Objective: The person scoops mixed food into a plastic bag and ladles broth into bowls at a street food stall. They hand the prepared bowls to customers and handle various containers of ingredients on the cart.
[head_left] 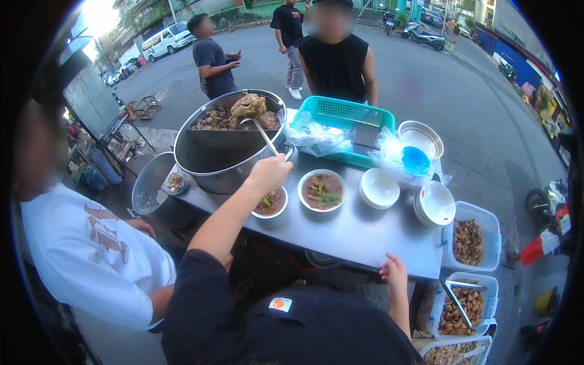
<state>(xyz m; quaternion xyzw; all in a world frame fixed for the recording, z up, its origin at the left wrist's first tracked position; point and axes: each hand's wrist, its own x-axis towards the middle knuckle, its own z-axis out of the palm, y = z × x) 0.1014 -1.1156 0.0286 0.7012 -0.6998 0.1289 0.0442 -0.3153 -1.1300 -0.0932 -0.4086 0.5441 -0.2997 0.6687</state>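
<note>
My left hand (270, 173) grips the handle of a metal ladle (266, 136), whose bowl rests by large meat pieces (248, 105) in a big steel pot (200, 168). A divider splits the pot, with chopped meat (214, 119) behind it and a dark interior in front. Below my forearm, partly hidden, stands a bowl of soup (271, 203); a second soup bowl (322, 190) with greens is right of it. My right hand (393, 269) hovers at the table's front edge, fingers partly curled, holding nothing visible. White empty bowls (379, 188) and a bowl stack (435, 204) stand farther right.
A teal plastic basket (388, 119) with plastic bags is at the back of the steel table (292, 230). Meat-filled containers (492, 232) line the right, one with tongs (457, 303) on it. A person in white (91, 255) stands close left; other people stand beyond the table.
</note>
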